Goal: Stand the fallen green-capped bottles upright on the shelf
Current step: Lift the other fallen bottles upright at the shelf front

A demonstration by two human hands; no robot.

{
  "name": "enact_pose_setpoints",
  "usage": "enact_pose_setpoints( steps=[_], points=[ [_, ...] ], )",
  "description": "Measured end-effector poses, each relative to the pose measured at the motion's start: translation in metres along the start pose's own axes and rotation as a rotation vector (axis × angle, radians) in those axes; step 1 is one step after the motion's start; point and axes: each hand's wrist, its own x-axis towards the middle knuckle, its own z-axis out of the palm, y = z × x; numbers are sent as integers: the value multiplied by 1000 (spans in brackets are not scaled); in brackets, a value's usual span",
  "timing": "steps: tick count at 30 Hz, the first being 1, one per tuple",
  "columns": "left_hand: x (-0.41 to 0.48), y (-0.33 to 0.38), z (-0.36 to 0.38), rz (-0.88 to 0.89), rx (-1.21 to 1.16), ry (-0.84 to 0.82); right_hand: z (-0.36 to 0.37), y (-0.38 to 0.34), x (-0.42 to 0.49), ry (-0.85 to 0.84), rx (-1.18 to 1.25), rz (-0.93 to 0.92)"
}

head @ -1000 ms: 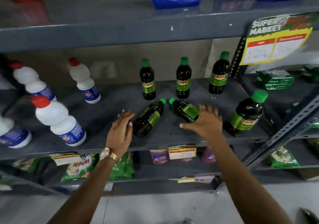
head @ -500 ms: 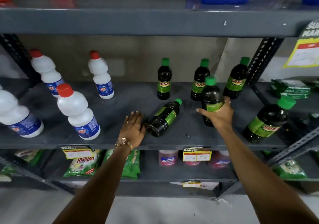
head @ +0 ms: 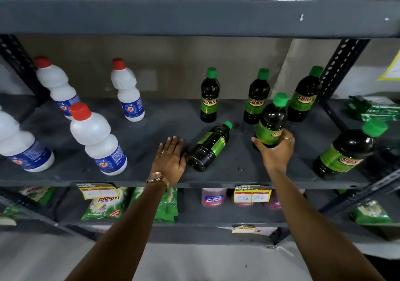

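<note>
One dark green-capped bottle (head: 209,146) lies on its side on the grey shelf (head: 151,133), cap pointing back right. My left hand (head: 171,159) rests flat on the shelf, fingers apart, touching the bottle's base on its left. My right hand (head: 275,150) grips the lower body of a second green-capped bottle (head: 271,120), held upright at shelf level. Three more green-capped bottles stand at the back (head: 209,95) (head: 256,96) (head: 304,95), and a larger one (head: 348,153) stands at the front right.
White red-capped bottles (head: 97,140) (head: 127,90) (head: 56,85) stand on the shelf's left half. A slotted upright post (head: 339,64) borders the right side. Green packets (head: 376,108) lie beyond it. Price tags (head: 252,194) hang on the front edge, with packets on the lower shelf.
My right hand picked up one fallen bottle and turned it upright, then shifted it slightly right. My left hand slid up against the base of the other fallen bottle.
</note>
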Motion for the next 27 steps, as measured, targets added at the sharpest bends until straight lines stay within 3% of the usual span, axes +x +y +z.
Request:
enact_pose_setpoints(
  steps=[6,13,19,27],
  points=[
    [2,-1,1,6,3,1,0,4,-2,-130,23,-22],
    [2,-2,3,-6,-5,0,7,0,-2,-94,-125,-30],
    [1,0,1,-7,8,1,-7,7,-1,-203,-31,-38],
    [3,-1,2,-8,16,-27,-24,6,-23,-166,-66,-37]
  ],
)
